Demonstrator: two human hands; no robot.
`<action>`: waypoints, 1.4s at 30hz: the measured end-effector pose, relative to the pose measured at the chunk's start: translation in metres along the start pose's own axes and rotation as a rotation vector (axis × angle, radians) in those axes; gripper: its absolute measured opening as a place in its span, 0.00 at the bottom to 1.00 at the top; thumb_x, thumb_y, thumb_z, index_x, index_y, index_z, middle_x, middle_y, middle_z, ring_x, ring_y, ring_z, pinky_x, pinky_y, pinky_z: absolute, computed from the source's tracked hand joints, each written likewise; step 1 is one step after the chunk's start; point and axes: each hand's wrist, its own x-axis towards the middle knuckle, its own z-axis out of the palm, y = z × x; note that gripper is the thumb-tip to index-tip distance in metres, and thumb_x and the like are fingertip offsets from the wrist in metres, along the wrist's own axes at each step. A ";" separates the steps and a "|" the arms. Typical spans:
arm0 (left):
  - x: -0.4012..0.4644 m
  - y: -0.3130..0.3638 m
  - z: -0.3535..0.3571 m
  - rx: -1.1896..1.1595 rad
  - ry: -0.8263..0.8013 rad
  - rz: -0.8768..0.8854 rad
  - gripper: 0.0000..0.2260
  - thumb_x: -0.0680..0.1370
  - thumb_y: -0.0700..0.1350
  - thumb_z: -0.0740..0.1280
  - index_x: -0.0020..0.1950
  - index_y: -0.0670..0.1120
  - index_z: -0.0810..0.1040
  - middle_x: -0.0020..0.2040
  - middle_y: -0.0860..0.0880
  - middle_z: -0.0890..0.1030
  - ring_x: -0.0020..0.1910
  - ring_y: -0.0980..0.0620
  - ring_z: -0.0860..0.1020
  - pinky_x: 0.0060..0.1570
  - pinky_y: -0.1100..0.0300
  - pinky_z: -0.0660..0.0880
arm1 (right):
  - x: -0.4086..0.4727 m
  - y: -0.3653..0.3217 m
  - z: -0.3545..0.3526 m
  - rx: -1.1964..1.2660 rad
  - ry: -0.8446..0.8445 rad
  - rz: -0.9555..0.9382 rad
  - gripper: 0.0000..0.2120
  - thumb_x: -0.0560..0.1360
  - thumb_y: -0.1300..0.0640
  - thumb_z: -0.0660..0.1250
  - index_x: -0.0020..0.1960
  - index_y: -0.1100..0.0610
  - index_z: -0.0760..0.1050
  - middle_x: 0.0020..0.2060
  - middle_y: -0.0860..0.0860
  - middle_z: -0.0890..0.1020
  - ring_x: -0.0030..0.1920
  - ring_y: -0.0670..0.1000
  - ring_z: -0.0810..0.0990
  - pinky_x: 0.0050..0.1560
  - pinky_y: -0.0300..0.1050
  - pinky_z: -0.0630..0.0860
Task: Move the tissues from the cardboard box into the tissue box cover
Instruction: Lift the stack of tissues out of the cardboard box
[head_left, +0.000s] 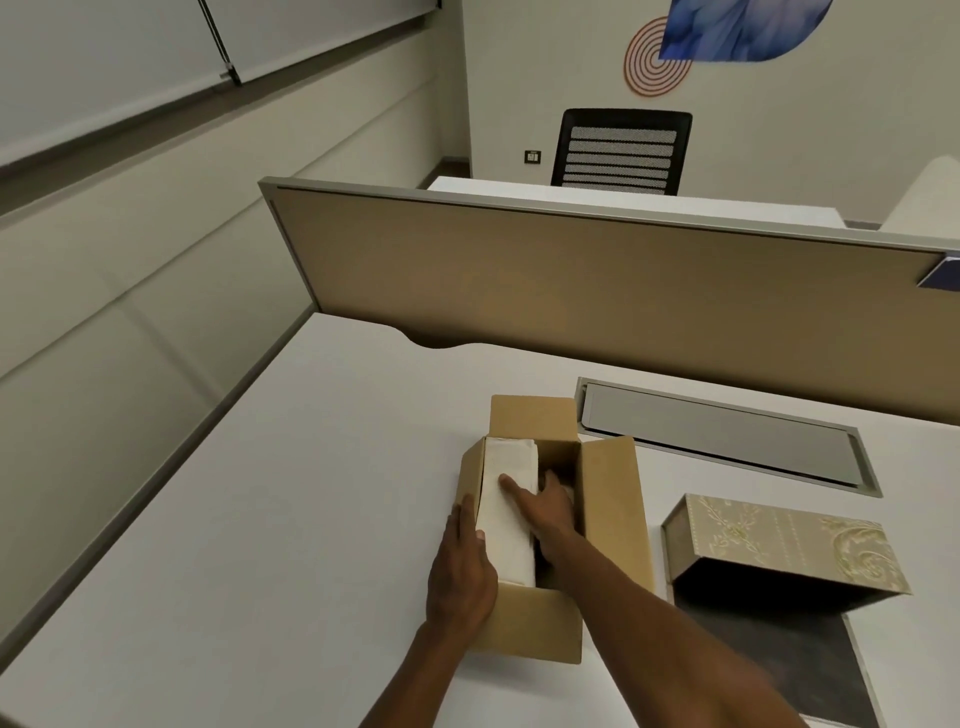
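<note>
An open cardboard box (613, 499) stands on the white desk, its flaps spread. Inside, against the left wall, lies a white stack of tissues (506, 540). My left hand (460, 566) grips the box's left wall from outside, thumb over the rim against the tissues. My right hand (540, 506) reaches into the box, thumb on top of the stack and fingers down its right side in the dark gap. To the right, the beige patterned tissue box cover (789, 540) lies open on its side beside its dark base panel (779, 660).
A grey cable hatch (722, 436) is set into the desk behind the box. A tan partition (571, 280) bounds the desk's far edge. Beyond it stand a black mesh chair (621, 150) and another desk.
</note>
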 end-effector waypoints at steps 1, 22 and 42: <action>0.000 0.000 0.000 0.003 0.003 0.001 0.25 0.85 0.51 0.53 0.81 0.51 0.50 0.82 0.51 0.57 0.78 0.50 0.63 0.72 0.60 0.65 | -0.001 0.001 0.002 0.035 0.040 0.035 0.37 0.74 0.44 0.75 0.75 0.58 0.64 0.69 0.58 0.76 0.68 0.60 0.77 0.69 0.62 0.75; 0.000 0.005 -0.003 -0.002 -0.035 -0.002 0.25 0.85 0.50 0.53 0.81 0.51 0.51 0.81 0.50 0.58 0.77 0.48 0.65 0.71 0.57 0.68 | -0.001 0.021 0.002 0.105 0.006 0.285 0.37 0.67 0.40 0.80 0.66 0.61 0.74 0.60 0.58 0.82 0.60 0.61 0.82 0.64 0.59 0.79; -0.002 0.005 -0.003 0.112 -0.036 -0.011 0.27 0.85 0.54 0.51 0.82 0.52 0.46 0.83 0.50 0.53 0.81 0.48 0.57 0.74 0.55 0.68 | -0.013 0.018 0.011 -0.197 0.084 0.156 0.40 0.71 0.29 0.68 0.70 0.59 0.70 0.64 0.57 0.79 0.64 0.59 0.79 0.63 0.55 0.78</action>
